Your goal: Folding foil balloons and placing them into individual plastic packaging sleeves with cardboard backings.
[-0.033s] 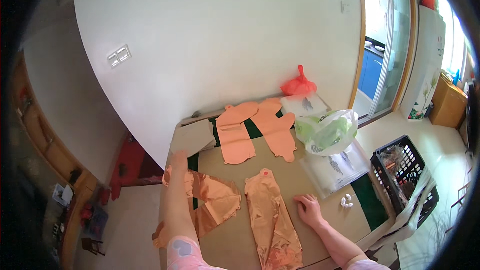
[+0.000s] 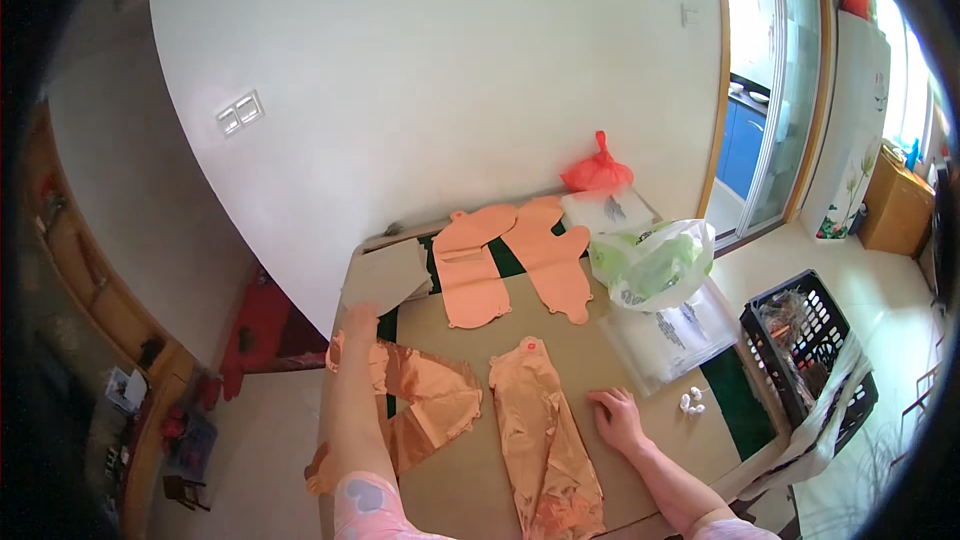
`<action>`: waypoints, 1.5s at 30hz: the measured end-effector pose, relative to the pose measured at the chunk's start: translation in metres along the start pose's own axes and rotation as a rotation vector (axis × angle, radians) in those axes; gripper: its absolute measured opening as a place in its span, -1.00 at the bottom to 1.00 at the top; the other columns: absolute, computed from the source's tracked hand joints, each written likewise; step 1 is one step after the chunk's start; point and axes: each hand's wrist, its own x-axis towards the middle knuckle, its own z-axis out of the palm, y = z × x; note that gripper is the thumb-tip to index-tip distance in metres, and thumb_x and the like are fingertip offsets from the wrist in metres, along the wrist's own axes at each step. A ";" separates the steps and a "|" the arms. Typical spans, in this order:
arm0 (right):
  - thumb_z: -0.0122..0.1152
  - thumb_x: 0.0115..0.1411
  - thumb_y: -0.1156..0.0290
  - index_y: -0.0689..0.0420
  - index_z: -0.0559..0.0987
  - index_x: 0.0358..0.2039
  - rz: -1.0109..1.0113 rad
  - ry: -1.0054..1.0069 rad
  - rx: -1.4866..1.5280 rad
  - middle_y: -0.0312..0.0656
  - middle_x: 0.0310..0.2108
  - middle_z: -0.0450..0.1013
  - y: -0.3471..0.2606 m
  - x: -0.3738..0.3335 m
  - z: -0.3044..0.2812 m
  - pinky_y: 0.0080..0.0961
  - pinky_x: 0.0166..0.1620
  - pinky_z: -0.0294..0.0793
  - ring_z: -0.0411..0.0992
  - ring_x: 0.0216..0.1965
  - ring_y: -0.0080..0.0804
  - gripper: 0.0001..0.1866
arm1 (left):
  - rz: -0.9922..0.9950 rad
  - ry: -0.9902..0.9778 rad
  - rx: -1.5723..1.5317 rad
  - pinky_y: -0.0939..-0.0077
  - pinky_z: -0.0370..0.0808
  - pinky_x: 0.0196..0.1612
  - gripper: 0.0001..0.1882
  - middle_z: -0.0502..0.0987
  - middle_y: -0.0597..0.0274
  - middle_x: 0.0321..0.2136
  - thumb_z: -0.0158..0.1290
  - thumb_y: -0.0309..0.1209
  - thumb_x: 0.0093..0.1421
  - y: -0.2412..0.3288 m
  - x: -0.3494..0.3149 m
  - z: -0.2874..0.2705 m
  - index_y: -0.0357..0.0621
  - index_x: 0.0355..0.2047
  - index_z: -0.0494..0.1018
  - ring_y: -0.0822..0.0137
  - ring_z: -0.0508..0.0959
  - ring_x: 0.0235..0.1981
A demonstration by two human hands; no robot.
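My left hand point(image 2: 361, 318) reaches to the near edge of a stack of grey-beige card sheets point(image 2: 380, 275) at the table's far left. Its fingers are blurred and small, so their grip cannot be made out. Under my left forearm lies a shiny rose-gold foil balloon point(image 2: 435, 395), flat and folded. Before me, in the middle, is a long, wrinkled rose-gold foil balloon point(image 2: 535, 410) with a red mark at its far end. Right of it, my right hand point(image 2: 615, 420) rests open on the brown board point(image 2: 465, 500), holding nothing.
Two flat matte-pink balloons point(image 2: 475, 285) lie at the back. To the right are clear plastic packs point(image 2: 675, 335), a white-green plastic bag point(image 2: 655, 265), small white pieces point(image 2: 692, 401) and a black crate point(image 2: 800, 340). A red bag point(image 2: 598, 172) sits by the wall.
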 end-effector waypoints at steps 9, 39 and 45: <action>0.10 0.04 0.58 0.17 0.59 -0.30 0.017 0.010 -0.009 -0.05 -0.30 0.51 0.014 -0.003 0.003 -0.23 -0.07 0.41 0.43 -0.19 -0.03 -0.81 | 0.072 0.357 -0.254 0.24 0.49 -0.06 -0.75 0.56 0.06 -0.15 -0.06 -0.52 0.16 0.074 -0.075 -0.094 -0.17 -0.16 0.51 0.07 0.55 -0.10; 0.08 0.23 0.24 -0.04 0.47 0.10 -0.227 -0.408 -0.340 -0.15 0.18 0.32 -0.053 -0.087 -0.033 0.07 0.30 -0.02 0.19 0.26 -0.21 -0.58 | 0.342 0.032 -0.604 0.06 0.11 0.28 -0.47 0.30 -0.02 0.18 0.01 -0.01 0.22 0.252 -0.332 -0.074 -0.03 0.09 0.41 0.01 0.20 0.26; 0.15 0.15 0.27 0.07 0.59 -0.16 0.063 -0.320 -0.227 -0.09 -0.09 0.50 -0.035 -0.015 0.004 -0.19 0.04 0.37 0.41 0.00 -0.10 -0.73 | 0.321 0.028 -0.583 0.05 0.10 0.29 -0.49 0.30 0.00 0.18 0.00 -0.01 0.21 0.252 -0.333 -0.068 0.01 0.08 0.42 0.02 0.19 0.27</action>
